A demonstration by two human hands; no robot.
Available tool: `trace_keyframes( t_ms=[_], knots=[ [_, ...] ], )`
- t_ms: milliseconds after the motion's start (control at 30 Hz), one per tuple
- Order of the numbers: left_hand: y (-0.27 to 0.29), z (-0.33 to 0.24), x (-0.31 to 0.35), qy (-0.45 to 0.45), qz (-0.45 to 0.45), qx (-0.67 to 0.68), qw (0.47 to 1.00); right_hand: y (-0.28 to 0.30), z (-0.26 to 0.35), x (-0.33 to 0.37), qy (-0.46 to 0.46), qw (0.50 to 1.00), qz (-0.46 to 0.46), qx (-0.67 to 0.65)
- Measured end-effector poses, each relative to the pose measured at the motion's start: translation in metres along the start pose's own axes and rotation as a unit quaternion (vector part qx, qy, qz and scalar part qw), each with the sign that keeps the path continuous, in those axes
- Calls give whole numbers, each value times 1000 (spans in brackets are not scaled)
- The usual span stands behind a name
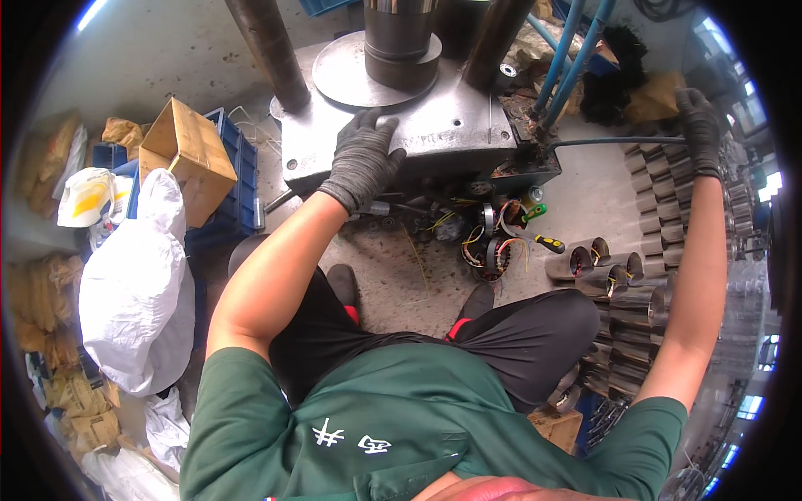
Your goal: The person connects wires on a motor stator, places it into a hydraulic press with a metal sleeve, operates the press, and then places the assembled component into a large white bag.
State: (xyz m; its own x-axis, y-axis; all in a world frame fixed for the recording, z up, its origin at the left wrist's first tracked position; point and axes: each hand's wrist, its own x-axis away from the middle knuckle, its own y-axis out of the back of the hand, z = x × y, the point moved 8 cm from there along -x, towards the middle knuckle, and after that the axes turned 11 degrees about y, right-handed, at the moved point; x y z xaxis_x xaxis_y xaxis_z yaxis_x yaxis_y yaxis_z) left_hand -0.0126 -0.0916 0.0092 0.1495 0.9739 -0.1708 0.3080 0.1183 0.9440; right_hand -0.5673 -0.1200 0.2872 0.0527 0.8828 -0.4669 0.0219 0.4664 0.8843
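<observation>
My left hand (pixel 361 160), in a grey knit glove, rests on the metal bed (pixel 455 138) of a press. Its fingers are stretched out near the edge of a round steel plate (pixel 334 75). On that plate stands a thick dark metal cylinder (pixel 399 37). Far out to the right, my gloved right hand (pixel 700 134) is closed round the end of a long thin lever (pixel 618 141). The lever runs left to the side of the press, beside two blue pipes (pixel 568 63).
Between my feet and the press lie wound stators with loose wires (pixel 487 257) and a yellow-black screwdriver (pixel 549 243). Metal sleeves (pixel 660 200) are stacked at the right. Left are a cardboard box (pixel 190 142), a blue crate (pixel 244 179) and a white sack (pixel 129 309).
</observation>
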Motion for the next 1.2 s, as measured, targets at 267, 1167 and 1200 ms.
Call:
trace_keyframes(
  t_ms=[267,1167,1200],
  knots=[
    [-14,-73,41,-318,74,85,941,6,12,6,-3,1000,-13,16],
    [-28,-109,42,-351,79,88,929,26,117,190,207,973,100,34],
    [-54,-125,54,-353,267,-6,897,26,151,176,196,975,106,15]
  ],
)
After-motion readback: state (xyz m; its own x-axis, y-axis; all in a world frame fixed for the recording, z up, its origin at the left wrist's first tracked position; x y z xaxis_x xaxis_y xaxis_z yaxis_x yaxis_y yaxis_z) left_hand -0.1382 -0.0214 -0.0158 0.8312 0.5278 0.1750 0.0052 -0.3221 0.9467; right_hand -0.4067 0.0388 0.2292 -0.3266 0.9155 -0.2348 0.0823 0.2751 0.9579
